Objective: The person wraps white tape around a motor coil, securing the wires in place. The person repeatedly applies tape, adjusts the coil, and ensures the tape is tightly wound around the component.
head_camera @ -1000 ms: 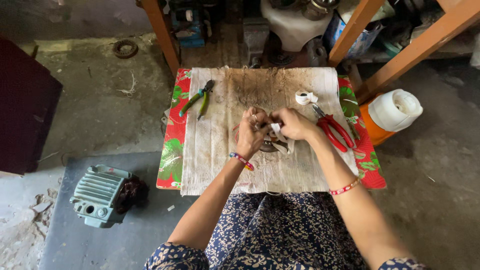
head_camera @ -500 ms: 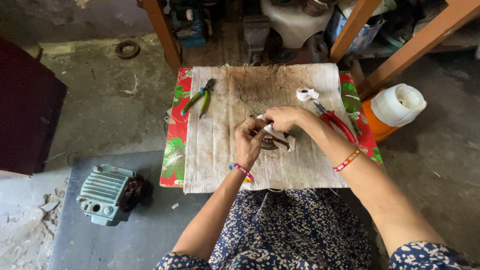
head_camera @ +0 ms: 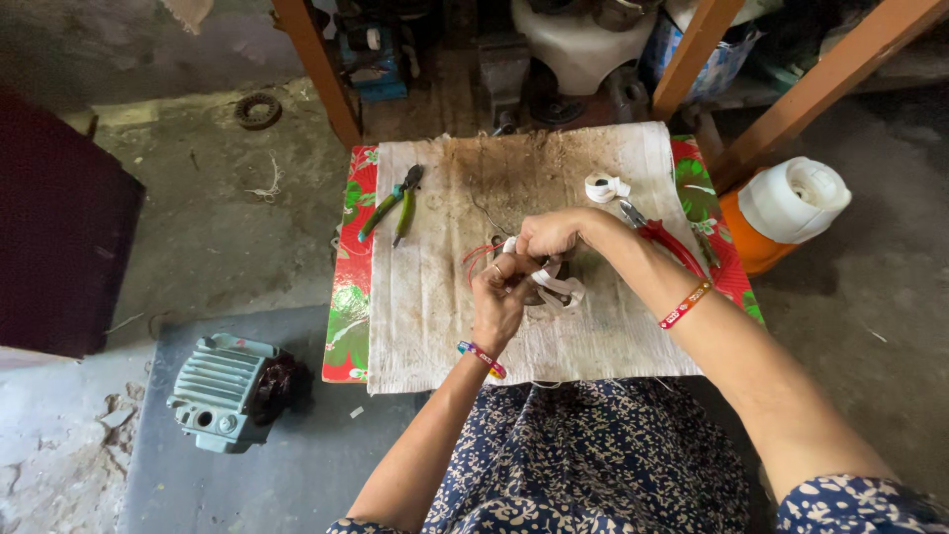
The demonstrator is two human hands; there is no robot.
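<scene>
- Left hand [head_camera: 499, 302] clenched on a small wound coil [head_camera: 539, 287] with red wires and white tape, mid-bench [head_camera: 435, 326].
- Right hand [head_camera: 549, 235] pinches the coil's top — fingers closed.
- Green pliers [head_camera: 390, 205] left; red pliers [head_camera: 662, 235] and tape roll [head_camera: 603, 187] right.

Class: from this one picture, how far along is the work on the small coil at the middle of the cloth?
Done: white tape already trails off the coil, and red wires loop from it. In hand: the left hand and right hand both grip the coil. Left: the tape roll, red pliers and green pliers lie unused.
</scene>
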